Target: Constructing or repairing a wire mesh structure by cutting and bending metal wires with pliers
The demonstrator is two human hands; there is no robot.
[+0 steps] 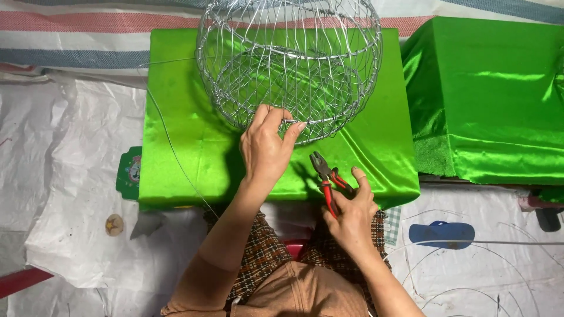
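A round wire basket frame (291,64) of silver wire rests on a table covered in bright green satin cloth (182,147). My left hand (265,147) pinches a wire on the basket's near lower rim between thumb and fingers. My right hand (352,214) is just below and to the right, at the table's front edge, holding red-handled pliers (328,179) with the jaws pointing up toward the basket, a short way from it. A long loose wire (173,147) trails from the basket's left side down across the cloth.
A second green-covered block (487,100) stands to the right. White plastic sheeting (64,194) covers the floor, with a blue sandal (442,233) and wire hoops (470,276) at lower right. A striped sheet (88,35) lies behind the table.
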